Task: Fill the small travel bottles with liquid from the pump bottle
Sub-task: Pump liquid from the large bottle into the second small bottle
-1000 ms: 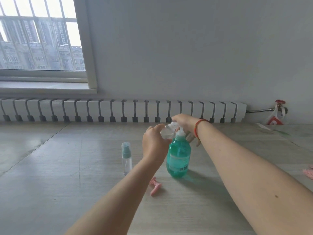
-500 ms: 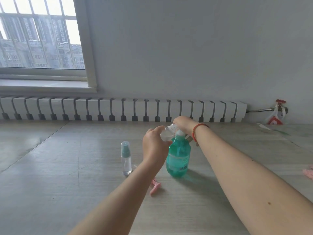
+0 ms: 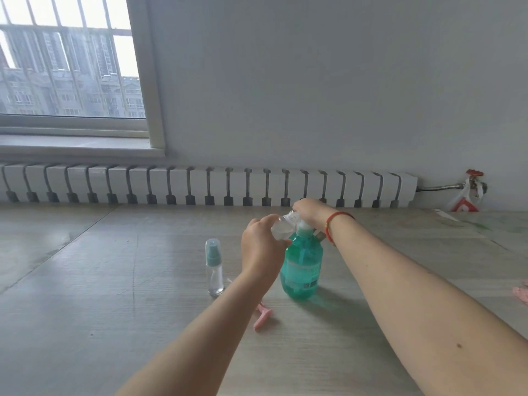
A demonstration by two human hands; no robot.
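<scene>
A teal pump bottle (image 3: 302,267) stands upright on the wooden table (image 3: 114,281). My left hand (image 3: 261,247) grips a small clear travel bottle (image 3: 284,226), tilted with its mouth up against the pump head. My right hand (image 3: 310,214), with a red string at the wrist, rests on top of the pump, which it hides. A second small clear bottle (image 3: 213,267) with a teal spray cap stands upright to the left, apart from both hands.
A pink cap piece (image 3: 263,315) lies on the table under my left forearm. Something pink (image 3: 521,292) shows at the right edge. A white radiator (image 3: 200,184) runs along the wall behind, with a red valve (image 3: 473,178) at its right end.
My right hand has stayed on the pump head, shifting slightly. The left hand keeps the small bottle at the spout. The view has barely moved.
</scene>
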